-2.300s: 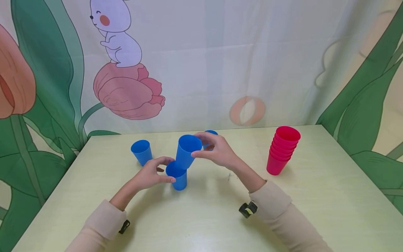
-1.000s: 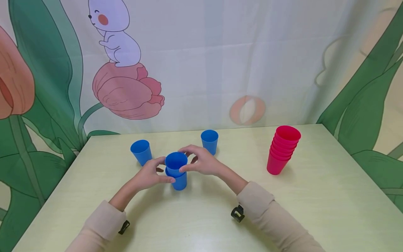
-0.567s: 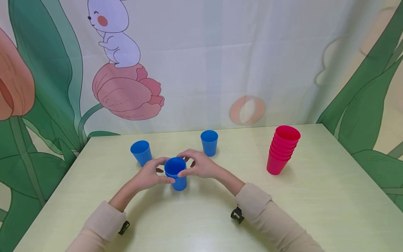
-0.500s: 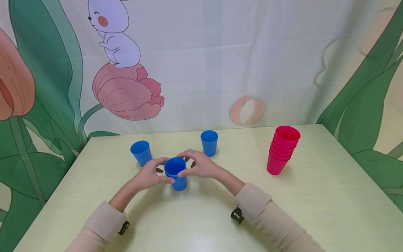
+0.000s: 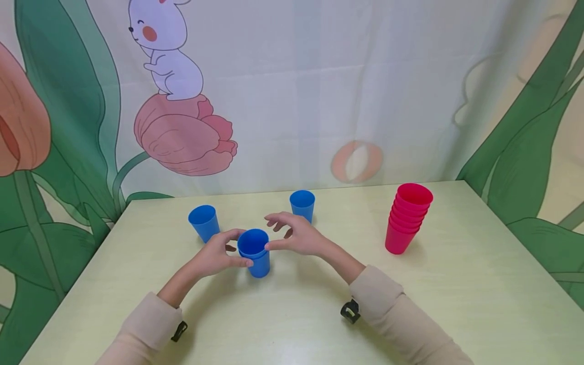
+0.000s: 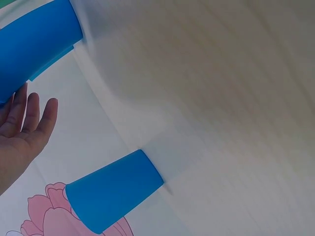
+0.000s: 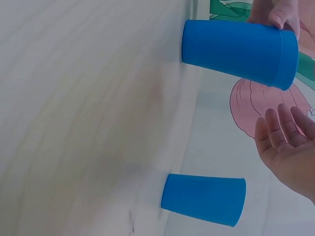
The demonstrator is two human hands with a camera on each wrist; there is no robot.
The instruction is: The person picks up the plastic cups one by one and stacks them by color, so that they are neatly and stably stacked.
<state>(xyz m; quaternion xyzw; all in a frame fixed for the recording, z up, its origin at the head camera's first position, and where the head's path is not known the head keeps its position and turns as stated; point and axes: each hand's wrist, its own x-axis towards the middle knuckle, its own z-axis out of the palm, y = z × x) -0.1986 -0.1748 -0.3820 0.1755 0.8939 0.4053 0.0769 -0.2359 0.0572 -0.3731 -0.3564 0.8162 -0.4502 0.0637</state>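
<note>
Two nested blue cups (image 5: 258, 265) stand upright on the table in the head view, one inside the other with their rims close together. My left hand (image 5: 219, 255) holds them from the left, with thumb in front and fingers behind. My right hand (image 5: 297, 234) hovers just right of the rim, its fingers spread and loosely bent, holding nothing. In the right wrist view, a gap separates that hand (image 7: 290, 142) from the stacked cups (image 7: 238, 53). Single blue cups stand behind: one at left (image 5: 204, 224), another at the back (image 5: 303, 205), partly hidden by the right hand.
A tall stack of nested red cups (image 5: 403, 228) stands on the right of the pale wooden table (image 5: 292, 324). Behind the table's far edge hangs a curtain (image 5: 283, 101) printed with a rabbit, flowers and leaves.
My right hand lowered a blue cup into the one my left hand holds, then let go and drew slightly away to the right. The left hand stayed in place.
</note>
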